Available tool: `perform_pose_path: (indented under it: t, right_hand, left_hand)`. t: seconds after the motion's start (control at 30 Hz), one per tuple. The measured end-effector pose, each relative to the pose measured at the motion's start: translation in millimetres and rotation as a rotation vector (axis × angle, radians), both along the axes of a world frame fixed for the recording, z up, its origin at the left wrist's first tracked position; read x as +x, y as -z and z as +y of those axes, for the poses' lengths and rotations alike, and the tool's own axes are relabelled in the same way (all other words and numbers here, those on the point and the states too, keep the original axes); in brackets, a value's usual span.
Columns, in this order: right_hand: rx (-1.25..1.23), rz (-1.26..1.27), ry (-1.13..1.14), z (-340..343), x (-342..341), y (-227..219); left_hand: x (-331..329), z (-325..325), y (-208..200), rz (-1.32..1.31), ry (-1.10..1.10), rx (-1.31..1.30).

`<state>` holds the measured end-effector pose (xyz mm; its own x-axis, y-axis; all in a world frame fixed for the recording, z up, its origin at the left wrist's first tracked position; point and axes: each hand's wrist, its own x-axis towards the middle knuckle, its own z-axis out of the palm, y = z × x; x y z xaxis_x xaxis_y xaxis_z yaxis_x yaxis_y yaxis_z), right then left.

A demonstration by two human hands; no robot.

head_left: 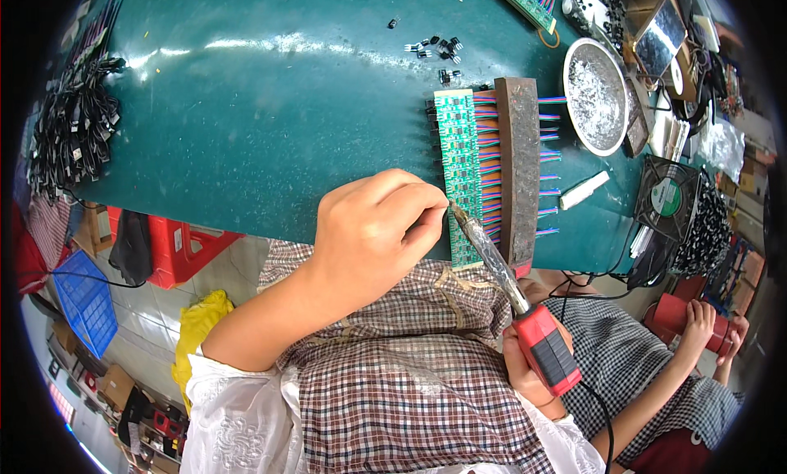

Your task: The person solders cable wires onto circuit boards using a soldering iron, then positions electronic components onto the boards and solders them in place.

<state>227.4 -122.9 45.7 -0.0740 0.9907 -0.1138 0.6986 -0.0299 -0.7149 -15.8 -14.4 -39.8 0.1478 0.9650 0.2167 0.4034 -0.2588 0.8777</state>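
Observation:
My right hand [525, 367] grips the red and black handle of a soldering iron [548, 351]. Its tip rests at the left part of a green circuit board panel [461, 158]. Close to that tip, my left hand [381, 220] is closed in a pinch at the panel's left edge; whatever its fingertips hold is hidden. Small black parts stick out along the panel's upper left edge. Thin coloured wires [489, 166] run from the panel under a dark bar [518, 170], their ends showing on its right side.
Loose black components [443, 47] lie beyond the panel. A round metal dish [596, 97], a white stick [584, 189] and a small fan [666, 197] are at the right. Black cable bundles [78, 138] lie far left. Another person's hands [709, 330] hold something red at the lower right.

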Motion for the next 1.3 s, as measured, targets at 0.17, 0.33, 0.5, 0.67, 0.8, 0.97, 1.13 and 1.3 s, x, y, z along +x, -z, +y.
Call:
perform_pose_path:
  t: [0.17,0.33,0.5,0.67,0.8,0.97,1.13,1.3]
  right_hand:
    - [0.046,-0.031,-0.058,2.5,3.0,-1.4]
    - [0.143,-0.079,-0.152,-1.1,6.7,4.4]
    - [0.083,-0.093,-0.152,-4.0,10.2,1.4]
    - [0.02,-0.1,-0.133,-9.8,12.0,0.1]
    - [0.047,-0.061,-0.063,-14.7,13.2,6.4]
    - [0.082,-0.14,-0.135,-15.3,19.9,6.9]
    - [0.072,-0.124,-0.129,-16.6,22.8,6.5]
    - [0.043,-0.114,-0.068,-19.4,30.0,7.1]
  left_hand:
    - [0.2,-0.1,0.8,0.0,-0.008,0.008]
    - [-0.1,0.0,0.4,0.006,-0.006,0.01]
    - [0.1,-0.1,-0.2,0.018,-0.009,0.013]
    - [0.0,-0.3,0.3,0.022,-0.01,0.011]
    - [0.3,-0.6,0.8,0.015,-0.012,0.008]
    - [0.1,-1.2,1.4,0.016,-0.01,0.008]
    - [-0.9,0.1,-3.8,0.017,-0.003,-0.019]
    - [-20.2,21.5,-16.8,0.117,-0.012,-0.013]
